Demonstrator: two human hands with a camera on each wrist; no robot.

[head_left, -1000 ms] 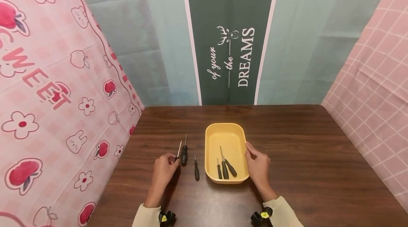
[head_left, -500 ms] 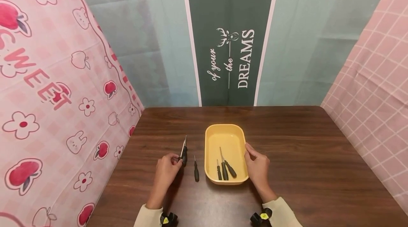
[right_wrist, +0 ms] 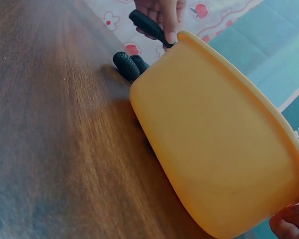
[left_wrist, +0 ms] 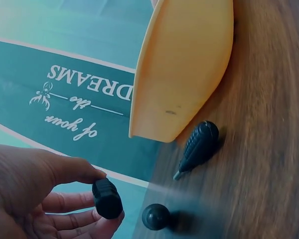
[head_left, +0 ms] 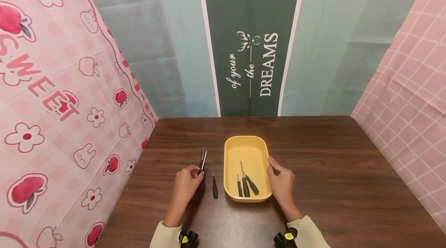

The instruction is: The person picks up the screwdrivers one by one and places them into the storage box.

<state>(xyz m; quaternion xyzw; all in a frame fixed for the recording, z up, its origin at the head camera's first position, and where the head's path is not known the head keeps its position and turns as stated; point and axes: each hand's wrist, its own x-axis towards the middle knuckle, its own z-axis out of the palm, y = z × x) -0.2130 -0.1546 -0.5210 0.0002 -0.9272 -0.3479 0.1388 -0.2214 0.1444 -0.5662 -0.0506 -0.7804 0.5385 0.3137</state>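
My left hand point(head_left: 187, 184) pinches a black-handled screwdriver point(left_wrist: 107, 198) between thumb and fingers, raised above the table with its metal shaft pointing away. Just behind it lies a second screwdriver point(left_wrist: 156, 216), partly hidden by the hand in the head view. A smaller screwdriver point(head_left: 215, 188) rests between that hand and a yellow plastic tray point(head_left: 251, 153). My right hand point(head_left: 283, 181) grips the tray's right rim, thumb at the edge. Inside the tray, near its front end, lie three dark screwdrivers, among them a short one point(head_left: 239, 187) and a longer one point(head_left: 246, 188).
The dark wood table point(head_left: 324, 163) extends to both sides of the tray. A green and teal cloth point(head_left: 251, 16) hangs along its far edge. Pink printed cloth point(head_left: 83, 124) stands at the left, and a pink checked one point(head_left: 414, 85) at the right.
My left hand has moved right with the screwdriver, whose shaft passes over the one lying on the table and tilts further right. The right hand and tray have stayed put.
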